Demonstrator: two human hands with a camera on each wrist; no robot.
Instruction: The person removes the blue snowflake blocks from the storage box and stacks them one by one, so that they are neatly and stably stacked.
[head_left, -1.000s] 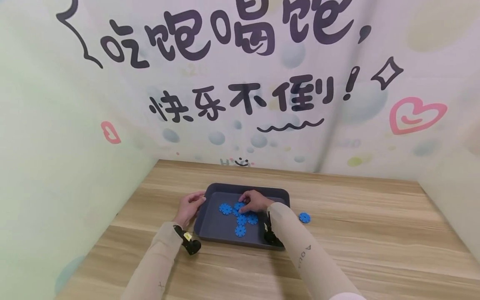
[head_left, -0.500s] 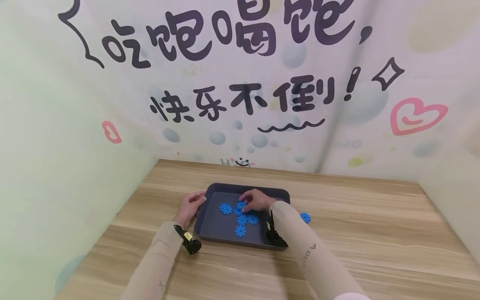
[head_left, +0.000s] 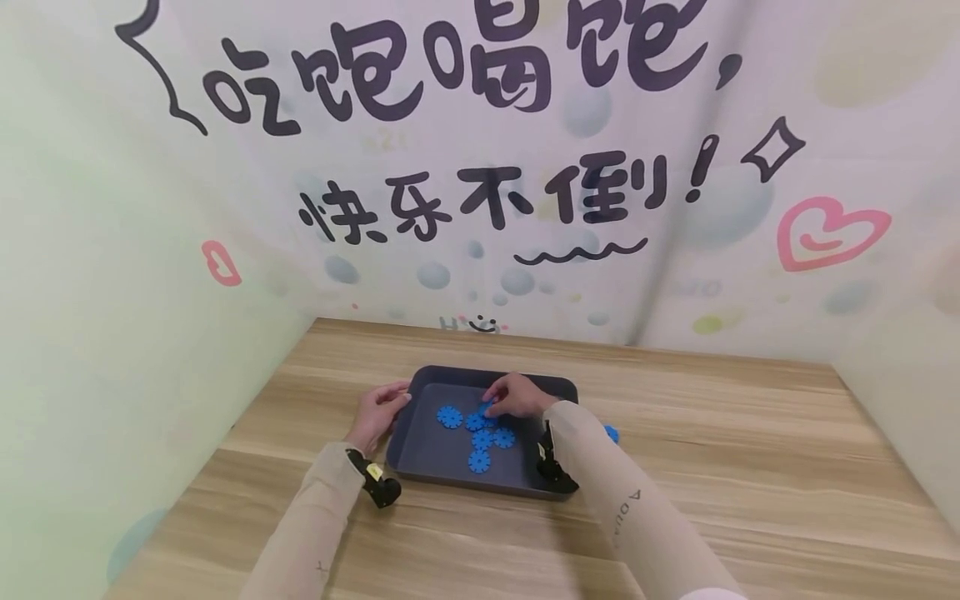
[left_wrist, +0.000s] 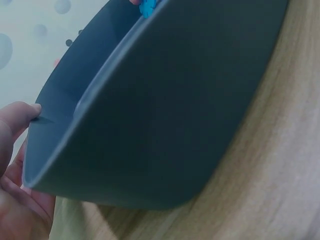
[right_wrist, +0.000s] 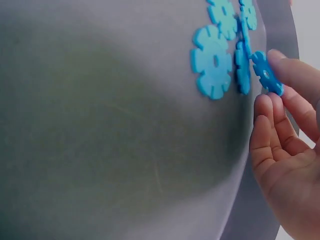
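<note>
Blue notched plastic discs, flower-shaped snowflake pieces, lie in a dark grey tray (head_left: 431,458). My left hand (head_left: 375,417) grips the tray's left side; in the left wrist view its thumb (left_wrist: 22,116) rests over the rim while other fingers lie outside the wall. Over the disc group, my right hand (head_left: 517,396) pinches one snowflake disc (right_wrist: 266,73) between thumb and fingers, tilted above the tray floor. Close by its fingertips lie a flat disc (right_wrist: 212,62) and a tilted disc (right_wrist: 243,67). Apart to the left is another disc (head_left: 450,417), and the nearest disc (head_left: 480,461) lies toward the front.
One more blue disc (head_left: 612,433) lies on the wooden table (head_left: 712,467) right of the tray, partly hidden by the right sleeve (head_left: 622,492). A printed cloth wall (head_left: 480,275) rises behind the table. Small black cameras sit on both wrists.
My right hand has shifted slightly right and away from me, drawing a disc off the pile. The right sleeve now covers part of the table disc. My left hand stays at the tray.
</note>
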